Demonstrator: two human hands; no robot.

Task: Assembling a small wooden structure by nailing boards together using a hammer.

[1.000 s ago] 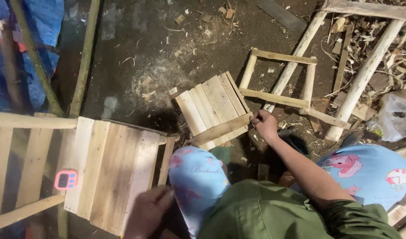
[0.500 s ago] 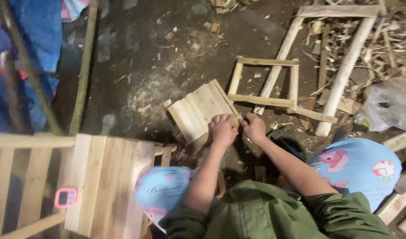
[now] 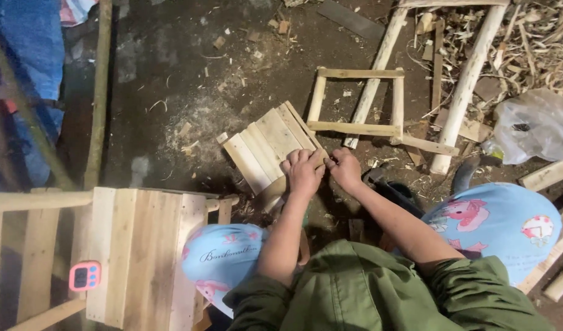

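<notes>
A small panel of pale wooden slats (image 3: 268, 145) lies tilted on the dirt floor in front of my knees. My left hand (image 3: 303, 171) curls over the panel's near right corner and grips it. Right beside it, my right hand (image 3: 344, 168) pinches the same corner with its fingertips; what it pinches is too small to make out. Both forearms reach out from green sleeves over blue patterned trousers (image 3: 502, 224).
A wooden slatted stool (image 3: 140, 245) with a small pink timer (image 3: 84, 276) stands at the lower left. A ladder-like wooden frame (image 3: 358, 101) lies beyond the panel. Long poles (image 3: 465, 92), wood shavings and a clear plastic bag (image 3: 533, 125) fill the right.
My left hand left the stool at the lower left and came across to the slat panel. It now grips the panel's corner beside my right hand.
</notes>
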